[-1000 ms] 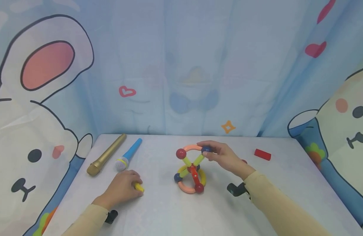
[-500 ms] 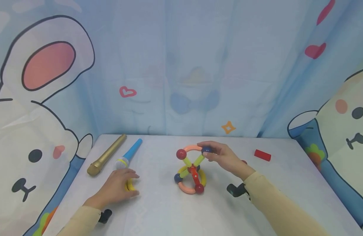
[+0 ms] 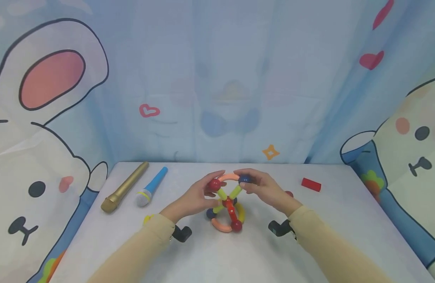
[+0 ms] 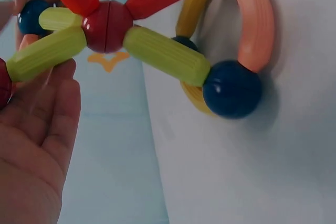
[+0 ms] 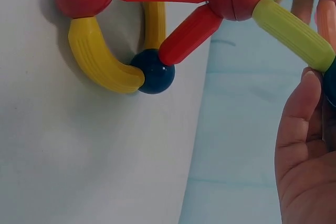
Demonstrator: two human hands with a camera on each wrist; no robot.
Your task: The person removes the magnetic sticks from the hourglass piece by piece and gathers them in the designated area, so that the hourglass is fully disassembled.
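Observation:
A magnetic stick-and-ball model [image 3: 227, 202] stands mid-table, its sticks red, yellow, lime and salmon, with red and blue balls at the joints. My right hand [image 3: 268, 192] pinches the blue ball [image 3: 244, 179] at its upper right. At its upper left, my left hand [image 3: 198, 198] has fingers curved round the red ball [image 3: 214, 184], with the thumb lower down by a lime stick. In the left wrist view, the left palm [image 4: 31, 156] lies beside the model. The right thumb [image 5: 299, 103] shows by the blue ball in the right wrist view.
A gold microphone [image 3: 123, 188] and a blue toy microphone [image 3: 153, 185] lie at the left. Yellow pieces [image 3: 147, 218] are partly hidden by the left forearm. A red stick [image 3: 311, 184] lies at the right, and a red ball [image 3: 290, 193] shows behind the right wrist.
The left hand has let go of the yellow curved pieces on the left and moved right to the model's upper red ball. The right hand stays at the blue ball.

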